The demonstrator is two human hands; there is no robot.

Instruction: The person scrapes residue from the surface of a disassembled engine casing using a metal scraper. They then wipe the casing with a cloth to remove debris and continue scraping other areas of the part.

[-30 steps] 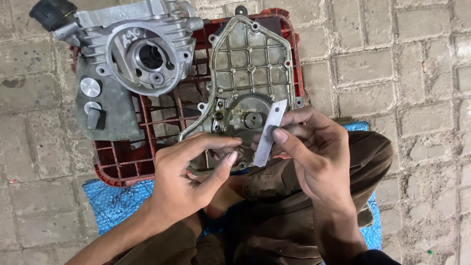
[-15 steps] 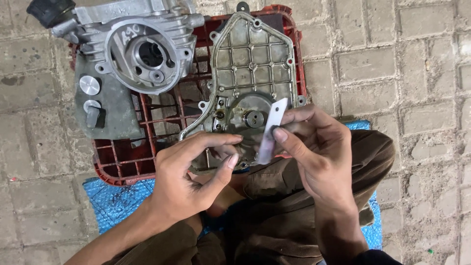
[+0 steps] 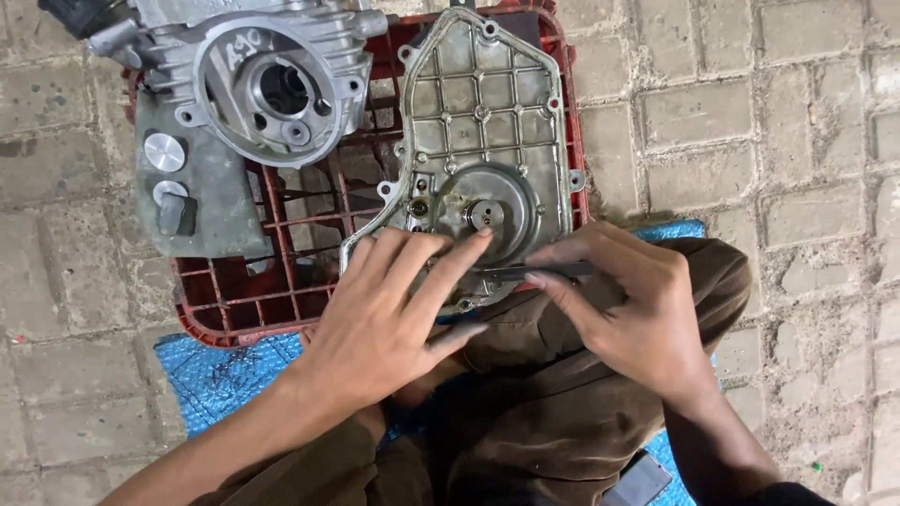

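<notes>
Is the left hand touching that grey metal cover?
Touching. The head view shows the left hand lying flat on the grey metal cover, fingers pressed against its round lower part.

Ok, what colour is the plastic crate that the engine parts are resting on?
Red: the crate has an open grid floor, seen best in the head view.

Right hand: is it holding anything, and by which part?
Yes. The right hand pinches a thin flat metal strip by its right end, edge-on over the engine cover. The left hand rests on the cover.
</notes>
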